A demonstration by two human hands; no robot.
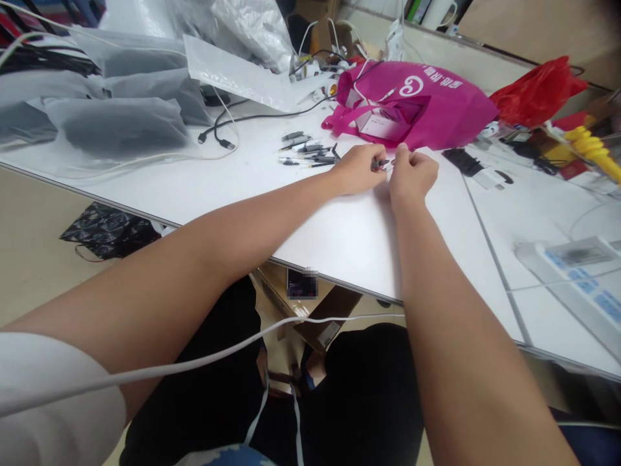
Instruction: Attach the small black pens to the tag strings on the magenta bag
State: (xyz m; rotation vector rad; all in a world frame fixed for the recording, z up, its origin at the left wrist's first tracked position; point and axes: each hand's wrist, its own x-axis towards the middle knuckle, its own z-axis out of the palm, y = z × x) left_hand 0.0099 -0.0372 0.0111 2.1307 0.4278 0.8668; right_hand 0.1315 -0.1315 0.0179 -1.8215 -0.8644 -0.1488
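Note:
Over the white table [349, 226], my left hand [359, 169] is closed around a dark, slim pen piece [381, 164] whose end pokes out past the fingers. My right hand [413, 171] is closed too, thumb pressed to the fingers, right beside the left one. A thin pale bit shows between the two hands, but the fingers cover most of what the right hand pinches. Just left of my left hand lies a loose pile of pens and pen parts [310, 150], dark, grey and clear.
Behind the hands sits a magenta bag [451, 107] with a white box [381, 124] in its opening. Frosted bags [121, 126] and a black cable [272, 115] lie left. A red plastic bag [538, 90] and power strip [582, 278] are right. A white cord [218, 349] crosses my lap.

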